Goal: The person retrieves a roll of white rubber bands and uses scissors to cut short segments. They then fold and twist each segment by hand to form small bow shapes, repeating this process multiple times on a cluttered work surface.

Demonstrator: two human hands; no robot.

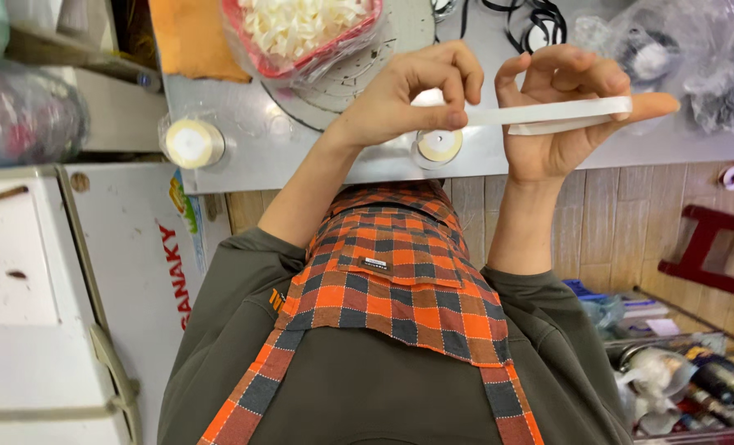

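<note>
Two spools of pale ribbon stand on the metal desk (252, 161). Taking the small spool (439, 145) near the desk edge as reference, the wrapped spool (192, 142) stands far to its left. A pink basket (256, 51) full of white ribbon pieces is behind it and a little to the left.

Just above this spool, the left hand (404, 99) has its fingers (453, 78) closed in a pinch on one end of a white ribbon (548, 112). The ribbon goes flat and tight to the right, I think because both hands pull it a little apart.

To the right of the spool, the right hand (552, 115) is turned palm up. The ribbon seems to lie in two layers across its fingers (651, 105). One finger is stretched out under it like a support and the others curl over, so this hand also holds it.

Further right and behind are black ribbon (532, 16) and clear plastic bags (696, 58).
</note>
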